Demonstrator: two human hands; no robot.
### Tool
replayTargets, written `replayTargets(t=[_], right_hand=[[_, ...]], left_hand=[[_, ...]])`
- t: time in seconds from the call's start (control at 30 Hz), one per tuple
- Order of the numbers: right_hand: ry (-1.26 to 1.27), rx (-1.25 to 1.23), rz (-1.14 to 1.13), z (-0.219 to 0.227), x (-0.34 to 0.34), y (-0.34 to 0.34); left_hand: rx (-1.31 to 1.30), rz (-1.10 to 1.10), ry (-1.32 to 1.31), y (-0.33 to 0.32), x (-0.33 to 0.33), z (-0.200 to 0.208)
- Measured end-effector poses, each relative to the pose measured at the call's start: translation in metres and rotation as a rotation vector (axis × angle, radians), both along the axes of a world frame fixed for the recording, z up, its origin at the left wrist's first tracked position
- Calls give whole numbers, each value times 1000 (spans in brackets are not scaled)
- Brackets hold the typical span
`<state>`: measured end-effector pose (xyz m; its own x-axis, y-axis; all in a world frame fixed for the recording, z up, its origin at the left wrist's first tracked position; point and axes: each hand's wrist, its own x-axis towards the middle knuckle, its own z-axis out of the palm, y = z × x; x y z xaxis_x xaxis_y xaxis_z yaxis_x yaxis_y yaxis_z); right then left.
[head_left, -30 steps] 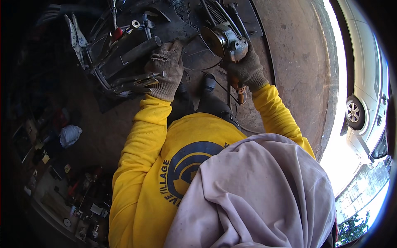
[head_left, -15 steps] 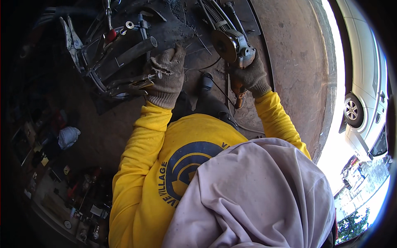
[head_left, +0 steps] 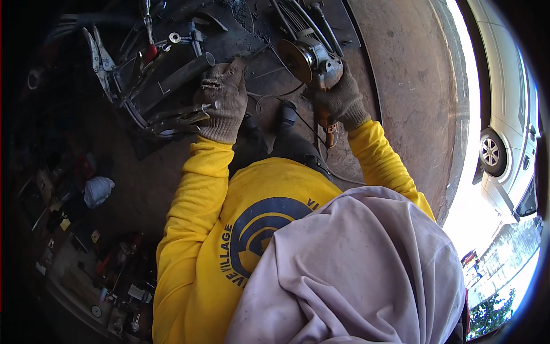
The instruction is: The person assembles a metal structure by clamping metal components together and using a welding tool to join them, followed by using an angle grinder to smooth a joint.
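Note:
My right hand [head_left: 340,98], in a brown knit work glove, grips an angle grinder [head_left: 327,70]. The grinder's round disc [head_left: 295,61] faces left, and its orange body [head_left: 329,131] shows below my glove. On the left, my left hand [head_left: 222,100] is in a matching glove torn across the knuckles. It rests by the open end of a grey metal tube [head_left: 177,80], its fingers closed and partly hidden; what they hold, if anything, cannot be seen. Locking pliers [head_left: 179,121] lie against that glove's wrist side, and another pair of locking pliers [head_left: 100,60] is clamped farther left.
A dark metal work surface [head_left: 338,28] lies ahead, with a red-handled clamp [head_left: 150,54] near the tube. A cable [head_left: 338,176] trails on the floor by my shoe [head_left: 289,113]. Cluttered tools [head_left: 120,281] lie lower left. A silver car [head_left: 507,103] stands outside at right.
The grinder and my right hand have shifted a little left and away from me. My left hand has moved slightly left, nearer the tube.

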<state>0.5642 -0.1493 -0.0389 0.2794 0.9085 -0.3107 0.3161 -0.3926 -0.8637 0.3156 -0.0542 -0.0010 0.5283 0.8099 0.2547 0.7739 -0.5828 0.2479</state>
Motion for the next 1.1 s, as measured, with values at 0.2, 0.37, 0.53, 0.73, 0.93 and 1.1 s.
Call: replayTargets(t=[0.2,0.37,0.53,0.73,0.93,1.1], right_hand=[[-20,-11,32,-4,-4,6],[-40,-27,31,-2,-5,9],[-59,-53,40,2,-5,13],[-53,-33,58,6,-3,17],[-52,-55,73,8,-2,20],[-96,-45,83,11,-2,22]], left_hand=[[-11,19,-6,1,-1,-3],[-23,29,16,1,3,3],[-11,29,-10,1,1,-1],[-46,21,-22,2,1,-1],[-46,27,8,-1,2,4],[-34,24,42,-1,2,5]])
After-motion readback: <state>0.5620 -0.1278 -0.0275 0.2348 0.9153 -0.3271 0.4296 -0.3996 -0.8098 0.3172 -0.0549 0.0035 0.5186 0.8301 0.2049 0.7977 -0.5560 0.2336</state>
